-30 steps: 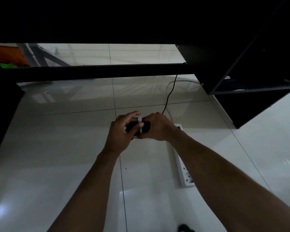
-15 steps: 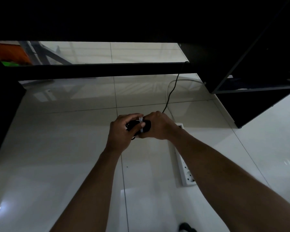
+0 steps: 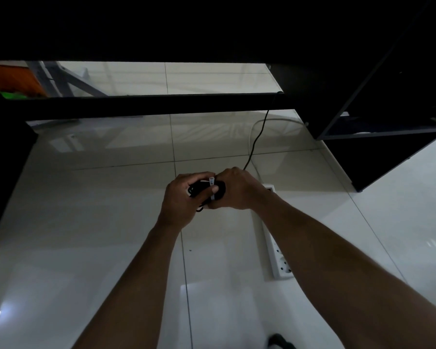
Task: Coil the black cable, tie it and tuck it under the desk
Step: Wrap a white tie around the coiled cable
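Glossy white floor tiles (image 3: 86, 222) stretch beneath the dark desk (image 3: 212, 26). Both hands meet above them: the left hand (image 3: 180, 200) and right hand (image 3: 237, 188) have fingers clamped on the coiled black cable (image 3: 199, 190), banded by a white tie (image 3: 212, 183). A white power strip (image 3: 278, 258) lies just beside.

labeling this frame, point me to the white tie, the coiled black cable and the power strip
white tie (image 3: 211, 182), head view, upper part of the band
coiled black cable (image 3: 196, 190), head view, left loops
power strip (image 3: 280, 258), head view, socket face
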`<action>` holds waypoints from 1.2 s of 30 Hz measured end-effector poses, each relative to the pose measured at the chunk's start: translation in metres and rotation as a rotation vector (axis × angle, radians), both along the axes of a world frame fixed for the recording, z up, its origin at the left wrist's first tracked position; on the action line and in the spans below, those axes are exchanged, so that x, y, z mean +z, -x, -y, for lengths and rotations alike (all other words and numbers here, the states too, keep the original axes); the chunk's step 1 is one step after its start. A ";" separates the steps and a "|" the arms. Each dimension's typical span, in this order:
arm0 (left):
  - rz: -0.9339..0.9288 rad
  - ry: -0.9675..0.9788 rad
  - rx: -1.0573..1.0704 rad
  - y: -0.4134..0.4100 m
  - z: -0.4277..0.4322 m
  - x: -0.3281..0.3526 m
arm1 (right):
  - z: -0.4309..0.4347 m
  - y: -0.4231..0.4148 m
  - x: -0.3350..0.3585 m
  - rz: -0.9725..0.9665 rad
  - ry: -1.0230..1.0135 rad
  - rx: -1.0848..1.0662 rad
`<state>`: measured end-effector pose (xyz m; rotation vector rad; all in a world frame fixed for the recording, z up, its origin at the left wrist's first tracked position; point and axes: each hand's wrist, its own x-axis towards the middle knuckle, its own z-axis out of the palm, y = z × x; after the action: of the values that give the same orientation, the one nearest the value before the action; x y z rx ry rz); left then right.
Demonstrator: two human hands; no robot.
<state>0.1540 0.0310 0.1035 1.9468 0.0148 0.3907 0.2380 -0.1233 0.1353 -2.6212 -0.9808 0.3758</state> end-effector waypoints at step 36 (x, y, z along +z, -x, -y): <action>-0.017 -0.138 -0.014 -0.004 -0.007 -0.016 | -0.004 0.008 -0.007 0.165 0.045 -0.043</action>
<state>0.1578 0.0376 0.0877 2.0855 -0.0155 0.3741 0.2304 -0.1195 0.1280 -2.7450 -0.9753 0.1750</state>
